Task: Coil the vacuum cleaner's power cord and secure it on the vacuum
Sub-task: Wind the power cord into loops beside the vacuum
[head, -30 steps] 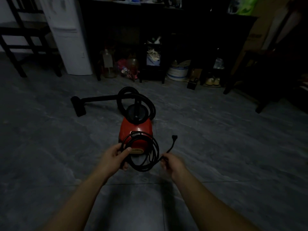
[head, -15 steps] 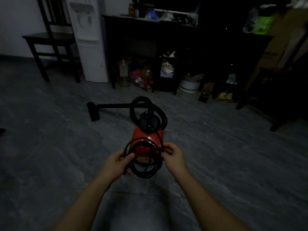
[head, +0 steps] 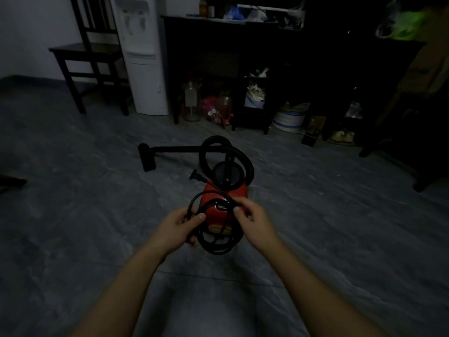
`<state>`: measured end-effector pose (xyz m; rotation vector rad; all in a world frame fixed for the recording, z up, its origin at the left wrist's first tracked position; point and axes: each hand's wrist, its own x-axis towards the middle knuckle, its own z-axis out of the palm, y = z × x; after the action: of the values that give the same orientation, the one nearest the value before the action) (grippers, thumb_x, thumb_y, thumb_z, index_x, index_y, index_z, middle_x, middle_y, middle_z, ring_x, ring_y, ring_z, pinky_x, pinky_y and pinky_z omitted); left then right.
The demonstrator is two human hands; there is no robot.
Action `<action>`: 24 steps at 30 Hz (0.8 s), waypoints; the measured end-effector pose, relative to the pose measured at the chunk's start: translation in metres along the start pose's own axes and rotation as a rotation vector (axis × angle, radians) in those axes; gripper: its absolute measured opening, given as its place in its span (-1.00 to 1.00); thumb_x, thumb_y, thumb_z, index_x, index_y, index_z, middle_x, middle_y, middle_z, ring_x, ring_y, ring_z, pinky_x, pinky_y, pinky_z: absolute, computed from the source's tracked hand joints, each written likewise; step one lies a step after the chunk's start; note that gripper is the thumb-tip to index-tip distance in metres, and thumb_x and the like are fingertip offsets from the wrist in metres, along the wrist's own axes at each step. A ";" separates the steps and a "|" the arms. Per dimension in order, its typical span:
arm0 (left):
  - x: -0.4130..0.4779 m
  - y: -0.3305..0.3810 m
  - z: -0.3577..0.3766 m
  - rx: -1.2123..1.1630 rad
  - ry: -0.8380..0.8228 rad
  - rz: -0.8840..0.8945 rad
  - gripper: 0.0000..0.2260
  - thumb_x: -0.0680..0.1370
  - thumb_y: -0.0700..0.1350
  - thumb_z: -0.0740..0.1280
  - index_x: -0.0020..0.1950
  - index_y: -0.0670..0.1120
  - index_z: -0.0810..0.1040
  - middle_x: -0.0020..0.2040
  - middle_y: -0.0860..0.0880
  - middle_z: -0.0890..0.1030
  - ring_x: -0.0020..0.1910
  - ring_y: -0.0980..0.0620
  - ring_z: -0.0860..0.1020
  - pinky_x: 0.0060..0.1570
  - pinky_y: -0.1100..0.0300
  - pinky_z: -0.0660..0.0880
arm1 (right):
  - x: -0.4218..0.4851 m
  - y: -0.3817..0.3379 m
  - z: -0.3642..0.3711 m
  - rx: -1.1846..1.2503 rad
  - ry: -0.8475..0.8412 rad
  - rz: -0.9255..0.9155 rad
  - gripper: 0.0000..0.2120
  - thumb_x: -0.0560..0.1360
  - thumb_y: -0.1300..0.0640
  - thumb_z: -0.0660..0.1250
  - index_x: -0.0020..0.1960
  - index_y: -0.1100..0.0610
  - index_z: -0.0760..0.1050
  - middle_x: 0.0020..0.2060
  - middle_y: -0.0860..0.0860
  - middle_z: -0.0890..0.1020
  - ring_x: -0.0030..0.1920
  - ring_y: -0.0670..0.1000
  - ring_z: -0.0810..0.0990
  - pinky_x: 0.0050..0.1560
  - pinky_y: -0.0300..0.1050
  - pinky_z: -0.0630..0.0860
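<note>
Close to the red vacuum (head: 239, 190), left hand (head: 178, 227) and right hand (head: 252, 220) each grip the coiled cord (head: 218, 246), grey floor (head: 97, 215) all around

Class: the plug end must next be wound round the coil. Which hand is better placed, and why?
Probably right: the right hand pinches the strand running to the plug, while the left hand grips the coil, steadying it.

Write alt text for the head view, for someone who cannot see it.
A person's left hand and right hand hold a coiled black power cord in front of a red vacuum cleaner on a dim grey floor. The plug pokes up and left past the coil.
</note>
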<state>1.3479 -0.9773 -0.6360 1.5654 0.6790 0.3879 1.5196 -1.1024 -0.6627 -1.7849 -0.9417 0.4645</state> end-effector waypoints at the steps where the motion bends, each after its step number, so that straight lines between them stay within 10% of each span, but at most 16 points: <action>1: -0.001 0.001 0.000 0.007 -0.008 0.005 -0.87 0.60 -0.16 0.32 -0.04 -0.23 0.55 -0.33 -0.10 0.54 -0.40 -0.09 0.49 -0.34 0.06 0.57 | 0.000 0.001 -0.001 -0.001 -0.004 -0.002 -0.68 0.52 -0.08 0.24 0.24 -0.09 0.55 0.14 -0.07 0.63 0.17 -0.09 0.60 0.24 0.07 0.56; 12: 0.000 -0.006 -0.001 -0.004 0.126 0.029 -0.89 0.61 -0.14 0.31 -0.06 -0.13 0.58 -0.40 -0.07 0.52 -0.48 0.01 0.50 -0.46 0.19 0.46 | -0.007 -0.007 -0.006 0.091 -0.122 -0.038 -0.79 0.55 0.01 0.35 0.18 -0.08 0.60 0.09 -0.05 0.69 0.11 -0.06 0.66 0.16 0.09 0.61; 24: -0.003 -0.007 0.013 0.119 0.178 0.038 -0.90 0.61 -0.18 0.31 -0.11 -0.13 0.54 -0.37 -0.10 0.47 -0.45 0.01 0.49 -0.41 0.13 0.53 | -0.006 -0.007 -0.007 -0.181 -0.088 -0.115 -0.72 0.51 0.22 0.34 0.17 -0.05 0.59 -0.12 -0.24 0.64 -0.07 -0.28 0.62 -0.07 -0.39 0.53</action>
<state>1.3519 -0.9891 -0.6437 1.6710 0.8230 0.5284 1.5183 -1.1104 -0.6542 -1.8720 -1.1720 0.3975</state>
